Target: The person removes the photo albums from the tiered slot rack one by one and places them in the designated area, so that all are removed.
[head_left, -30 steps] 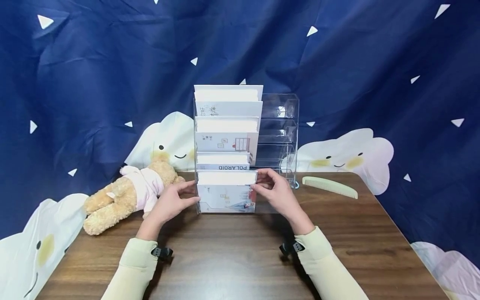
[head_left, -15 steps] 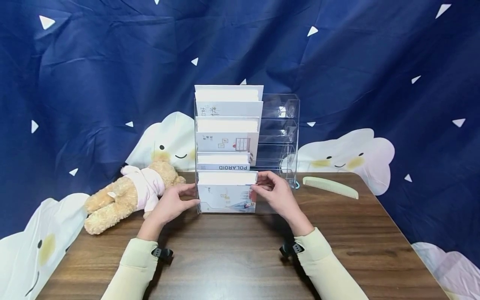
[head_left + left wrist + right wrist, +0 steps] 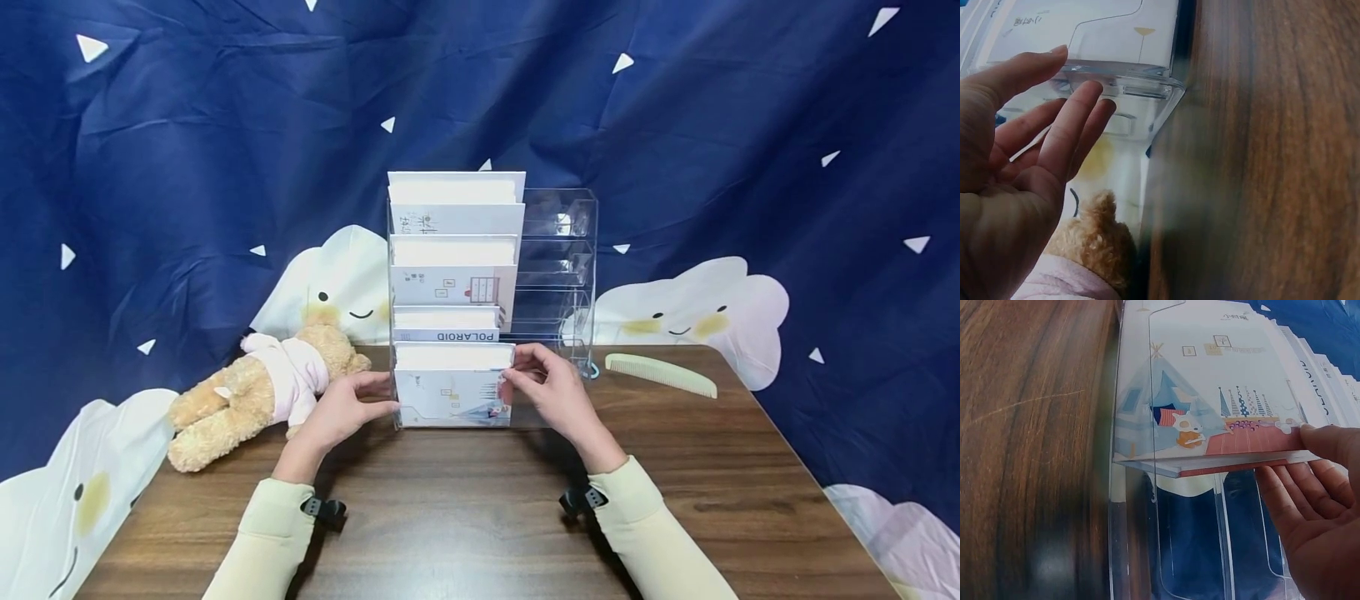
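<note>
A white hardcover book (image 3: 450,396) with a pale drawing on its cover stands in the front tier of a clear acrylic rack (image 3: 558,200). In the right wrist view, the cover (image 3: 1179,381) shows a blue tent, a small dog and a red-clothed table. My right hand (image 3: 558,396) pinches the book's right edge, thumb on the front cover and fingers behind. At the rack's left side, my left hand (image 3: 341,417) has its fingers relaxed and spread. Its thumb and fingertips come right up to the rack's clear edge (image 3: 1147,87) in the left wrist view.
Behind the front book, several more white books (image 3: 453,283) fill the rack's left column. A teddy bear (image 3: 262,379) in a pink top lies left of the rack. To the right, a pale green comb (image 3: 660,375) rests on the wooden table (image 3: 465,517). A blue curtain (image 3: 712,125) hangs behind.
</note>
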Tool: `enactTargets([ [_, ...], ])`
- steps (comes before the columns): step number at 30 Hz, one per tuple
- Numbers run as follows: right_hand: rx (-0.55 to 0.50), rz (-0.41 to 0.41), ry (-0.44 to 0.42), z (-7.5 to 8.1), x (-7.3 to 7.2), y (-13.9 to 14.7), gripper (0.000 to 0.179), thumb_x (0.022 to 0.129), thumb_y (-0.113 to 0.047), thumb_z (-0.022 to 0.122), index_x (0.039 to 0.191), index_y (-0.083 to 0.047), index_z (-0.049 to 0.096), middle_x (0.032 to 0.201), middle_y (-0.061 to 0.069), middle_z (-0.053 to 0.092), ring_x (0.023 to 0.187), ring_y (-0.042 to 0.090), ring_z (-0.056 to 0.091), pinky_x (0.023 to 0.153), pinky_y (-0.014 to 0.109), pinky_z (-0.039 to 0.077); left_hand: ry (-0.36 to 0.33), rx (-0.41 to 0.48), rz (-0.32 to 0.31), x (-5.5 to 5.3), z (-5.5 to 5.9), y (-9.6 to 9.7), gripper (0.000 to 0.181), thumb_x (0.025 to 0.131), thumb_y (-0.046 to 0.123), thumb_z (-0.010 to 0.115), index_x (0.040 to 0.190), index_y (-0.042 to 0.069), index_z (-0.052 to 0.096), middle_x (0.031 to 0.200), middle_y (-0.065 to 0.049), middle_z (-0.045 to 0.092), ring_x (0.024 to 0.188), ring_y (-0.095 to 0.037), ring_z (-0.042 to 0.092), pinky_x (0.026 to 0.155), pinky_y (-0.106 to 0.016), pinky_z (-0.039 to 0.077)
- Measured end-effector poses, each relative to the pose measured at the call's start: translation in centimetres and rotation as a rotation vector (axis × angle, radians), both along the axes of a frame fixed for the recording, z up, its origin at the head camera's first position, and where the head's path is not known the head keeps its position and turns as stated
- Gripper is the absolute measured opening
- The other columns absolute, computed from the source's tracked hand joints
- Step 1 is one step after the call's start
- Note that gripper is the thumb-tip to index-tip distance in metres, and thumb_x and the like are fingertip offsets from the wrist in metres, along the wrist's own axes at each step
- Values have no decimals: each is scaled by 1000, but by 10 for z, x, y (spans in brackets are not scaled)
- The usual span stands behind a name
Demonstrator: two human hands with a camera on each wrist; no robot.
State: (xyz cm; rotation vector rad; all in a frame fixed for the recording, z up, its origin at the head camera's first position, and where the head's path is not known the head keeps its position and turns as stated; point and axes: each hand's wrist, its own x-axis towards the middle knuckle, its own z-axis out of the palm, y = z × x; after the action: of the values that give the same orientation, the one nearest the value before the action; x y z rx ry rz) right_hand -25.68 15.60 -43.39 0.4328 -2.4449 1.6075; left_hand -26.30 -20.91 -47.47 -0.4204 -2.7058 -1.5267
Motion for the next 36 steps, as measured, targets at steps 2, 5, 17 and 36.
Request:
enactTargets([
  [2,1,-5,0,0,0,0,30,102,-11,82,129,-1,73,119,18,80,106,12,73,91,13,61,-12,3,-8,0,0,0,62,95,15,90,147,-11,66,136,-29,77,126,-43,77,106,-43,66],
  [5,-2,-6,-2,0,1,0,29,102,-11,83,128,-2,74,120,18,80,107,15,73,91,13,61,-34,-1,0,0,0,-2,63,95,16,90,149,-8,66,136,-27,78,127,-41,77,104,-34,65],
  [17,3,28,0,4,4,4,28,104,-10,80,130,-1,72,118,18,79,105,21,76,88,15,61,-57,11,-14,0,-1,-3,62,97,13,89,150,-8,65,138,-26,78,128,-41,77,99,-24,64],
  [36,-11,41,6,7,4,8,24,106,-11,78,127,-2,71,118,18,78,106,15,75,87,13,60,-42,32,-29,0,-5,-7,62,99,19,88,152,-3,65,142,-24,76,130,-40,76,100,-27,65],
])
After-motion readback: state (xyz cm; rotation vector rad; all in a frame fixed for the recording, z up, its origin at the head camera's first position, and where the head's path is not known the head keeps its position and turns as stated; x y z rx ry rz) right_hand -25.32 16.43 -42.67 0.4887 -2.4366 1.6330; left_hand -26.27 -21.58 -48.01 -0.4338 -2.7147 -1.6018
